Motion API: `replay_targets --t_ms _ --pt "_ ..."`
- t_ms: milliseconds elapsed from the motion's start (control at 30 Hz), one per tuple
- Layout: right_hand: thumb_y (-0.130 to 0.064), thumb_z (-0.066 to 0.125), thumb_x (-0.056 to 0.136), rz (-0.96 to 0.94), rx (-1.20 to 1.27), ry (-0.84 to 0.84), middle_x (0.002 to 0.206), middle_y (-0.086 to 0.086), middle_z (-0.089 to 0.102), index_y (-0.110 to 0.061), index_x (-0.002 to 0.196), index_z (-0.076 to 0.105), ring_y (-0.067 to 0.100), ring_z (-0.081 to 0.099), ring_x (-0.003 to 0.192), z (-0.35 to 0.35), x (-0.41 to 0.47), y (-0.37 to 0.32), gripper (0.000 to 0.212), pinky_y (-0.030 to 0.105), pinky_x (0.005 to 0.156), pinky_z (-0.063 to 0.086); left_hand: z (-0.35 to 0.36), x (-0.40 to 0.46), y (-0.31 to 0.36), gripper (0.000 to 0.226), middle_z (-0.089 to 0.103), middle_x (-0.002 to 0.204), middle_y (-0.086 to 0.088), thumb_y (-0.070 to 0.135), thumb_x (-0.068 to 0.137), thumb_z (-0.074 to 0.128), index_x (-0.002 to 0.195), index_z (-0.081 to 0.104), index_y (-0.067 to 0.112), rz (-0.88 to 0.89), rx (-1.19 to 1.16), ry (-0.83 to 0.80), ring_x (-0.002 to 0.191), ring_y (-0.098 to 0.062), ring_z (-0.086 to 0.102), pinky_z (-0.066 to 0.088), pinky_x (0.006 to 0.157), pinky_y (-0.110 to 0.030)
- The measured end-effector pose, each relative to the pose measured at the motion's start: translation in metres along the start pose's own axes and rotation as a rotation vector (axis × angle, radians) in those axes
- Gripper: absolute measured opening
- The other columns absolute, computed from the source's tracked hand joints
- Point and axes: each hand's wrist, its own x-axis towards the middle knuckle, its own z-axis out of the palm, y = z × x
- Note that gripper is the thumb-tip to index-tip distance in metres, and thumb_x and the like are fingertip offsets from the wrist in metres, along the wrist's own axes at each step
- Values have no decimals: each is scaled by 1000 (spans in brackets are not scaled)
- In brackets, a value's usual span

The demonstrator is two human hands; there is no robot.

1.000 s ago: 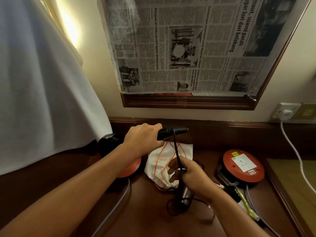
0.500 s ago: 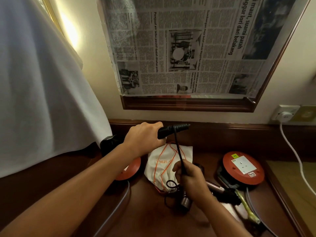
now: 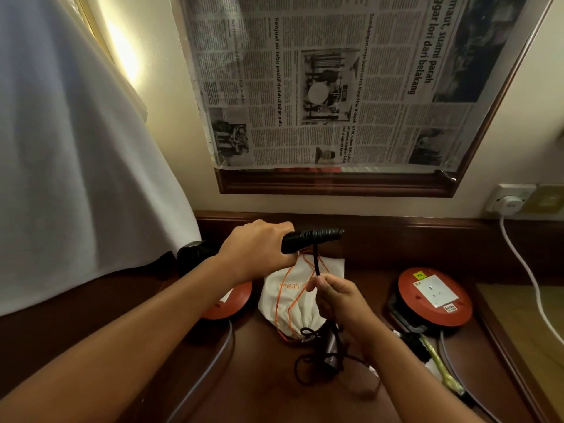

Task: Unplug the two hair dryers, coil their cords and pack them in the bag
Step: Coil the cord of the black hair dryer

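My left hand [image 3: 256, 248] grips the handle of a black hair dryer [image 3: 308, 236], held level above the desk; its body [image 3: 195, 253] shows left of my wrist. The black cord [image 3: 317, 264] drops from the handle's ribbed end into my right hand [image 3: 338, 297], which pinches it. More cord lies in loose loops [image 3: 308, 367] on the desk below. A second, brownish hair dryer [image 3: 331, 351] lies under my right hand, mostly hidden. The white drawstring bag [image 3: 290, 303] with orange strings lies on the desk between my hands.
Two red cable reels sit on the dark wooden desk [image 3: 265, 395], one at the right [image 3: 433, 297] with a white socket, one at the left [image 3: 229, 303] under my arm. A white plug [image 3: 509, 204] sits in the wall socket. A white curtain [image 3: 76, 148] hangs left.
My right hand has slid up the cord toward the dryer handle, and loose cord loops now lie on the desk below it. The left hand holds the dryer steady.
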Motion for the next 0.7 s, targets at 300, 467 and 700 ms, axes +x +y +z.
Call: replay_targets --t_ms 300,467,700 --pt "-26 56 89 222 163 -312 68 -1 38 -14 78 62 9 37 58 -27 16 -26 17 23 56 33 -13 -7 -11 16 59 74 9 45 82 63 84 52 33 40 -122 -13 68 -8 57 52 64 -35" --pt "-28 65 78 248 245 -416 61 -2 37 -8 80 61 9 33 55 -34 26 -33 20 22 52 32 -18 -12 -7 16 59 73 8 44 83 65 84 53 33 74 -132 -9 68 -8 56 52 64 -36" --pt "-21 80 65 235 166 -387 59 2 36 -4 79 58 7 31 46 -54 38 -62 32 17 41 25 -18 -15 3 19 58 71 9 46 84 64 83 48 37 130 -84 -33 65 -8 56 44 57 -26"
